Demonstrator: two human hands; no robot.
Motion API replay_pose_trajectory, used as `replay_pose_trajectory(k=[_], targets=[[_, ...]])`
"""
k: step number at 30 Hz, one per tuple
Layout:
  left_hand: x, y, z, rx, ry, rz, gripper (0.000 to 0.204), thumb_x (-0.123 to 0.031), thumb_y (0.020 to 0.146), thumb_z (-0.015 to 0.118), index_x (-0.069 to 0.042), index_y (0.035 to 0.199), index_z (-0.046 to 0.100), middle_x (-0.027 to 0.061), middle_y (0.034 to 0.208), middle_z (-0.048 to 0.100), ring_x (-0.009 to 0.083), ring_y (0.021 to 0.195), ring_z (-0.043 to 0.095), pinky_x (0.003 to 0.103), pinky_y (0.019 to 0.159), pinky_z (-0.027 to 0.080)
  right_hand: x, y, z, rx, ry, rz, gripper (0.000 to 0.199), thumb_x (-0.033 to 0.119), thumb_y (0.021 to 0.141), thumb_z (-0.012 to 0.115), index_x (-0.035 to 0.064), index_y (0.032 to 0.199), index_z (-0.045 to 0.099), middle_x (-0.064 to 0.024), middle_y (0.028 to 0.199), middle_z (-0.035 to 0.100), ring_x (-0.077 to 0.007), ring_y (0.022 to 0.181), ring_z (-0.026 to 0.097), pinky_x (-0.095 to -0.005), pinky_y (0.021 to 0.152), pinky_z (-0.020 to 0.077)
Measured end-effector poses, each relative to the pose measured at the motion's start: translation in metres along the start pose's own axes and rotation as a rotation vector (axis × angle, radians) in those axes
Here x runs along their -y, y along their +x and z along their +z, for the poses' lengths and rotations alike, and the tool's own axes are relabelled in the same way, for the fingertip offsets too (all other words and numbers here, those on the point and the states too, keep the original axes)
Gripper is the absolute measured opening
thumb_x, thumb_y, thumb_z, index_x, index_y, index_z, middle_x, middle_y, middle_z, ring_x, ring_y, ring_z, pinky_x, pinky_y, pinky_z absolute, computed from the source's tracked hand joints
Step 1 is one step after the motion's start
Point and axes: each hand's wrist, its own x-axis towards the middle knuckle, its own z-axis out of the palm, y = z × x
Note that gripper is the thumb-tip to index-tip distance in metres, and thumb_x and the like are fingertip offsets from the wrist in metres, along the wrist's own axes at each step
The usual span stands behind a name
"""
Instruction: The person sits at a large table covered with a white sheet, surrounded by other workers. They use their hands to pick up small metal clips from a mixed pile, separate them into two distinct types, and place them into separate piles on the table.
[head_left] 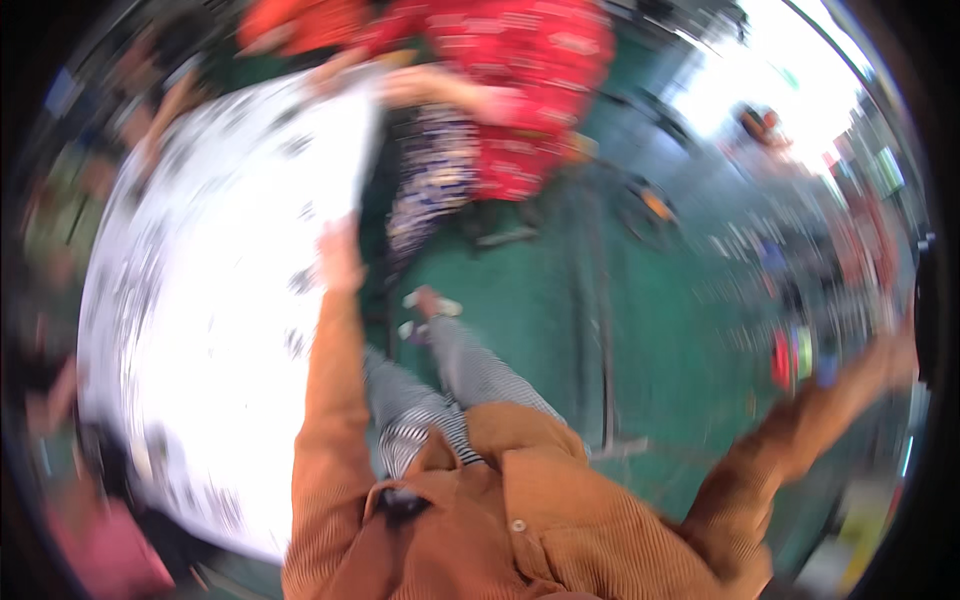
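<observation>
A bright white tabletop (210, 330) fills the left side, with many small dark things strewn over it, too blurred to name. My left hand (341, 258) is at the table's right edge, its arm in a brown corduroy sleeve. Motion smears its fingers, so their pose is unclear. Far out to the right, my right hand (902, 350) reaches to the picture's rim beside a tall dark shape (926, 310). Whether it touches or grips that shape cannot be made out.
A person in a red patterned top (525, 90) sits at the table's far right corner, an arm on the tabletop. Someone in orange (300, 22) is farther back, and others sit along the left side. Green floor (540, 300) lies to the right, with blurred goods (790, 355) beyond.
</observation>
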Motion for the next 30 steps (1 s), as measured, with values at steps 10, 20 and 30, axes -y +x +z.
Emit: replay_pose_trajectory(k=[10,20,30], targets=[[-0.037,-0.116,-0.126,-0.064,-0.249,-0.391,0.076,0.007,0.076,0.059,-0.008,0.146,0.035,0.0154,0.148,0.040,0.0282,0.138,0.038,0.044,0.113,0.033,0.244,-0.378,0.193,1.377,2.294,1.229,0.032,0.022,0.087,0.069,0.0126,0.114,0.056,-0.0049,0.051,0.056,-0.0128,0.034,0.042,-0.0275,0.035,0.0345],[0.085,-0.220,-0.189,-0.214,-0.377,-0.955,0.050,0.008,0.085,0.043,-0.008,0.132,0.054,0.0242,0.126,0.057,0.0382,0.116,0.057,0.041,0.099,0.046,0.253,-0.438,0.231,1.256,2.742,1.204,0.019,0.016,0.086,0.068,0.0059,0.101,0.063,-0.0089,0.067,0.063,-0.0143,0.046,0.053,-0.0299,0.043,0.0404],[0.206,-0.158,-0.114,-0.243,-0.266,-0.745,0.042,-0.017,0.099,0.043,-0.008,0.140,0.046,0.0187,0.141,0.047,0.0348,0.134,0.040,0.040,0.111,0.032,0.279,-0.474,0.240,1.594,2.504,1.013,0.014,0.022,0.100,0.048,0.0224,0.113,0.053,0.0025,0.062,0.047,-0.0074,0.046,0.043,-0.0228,0.042,0.0292]])
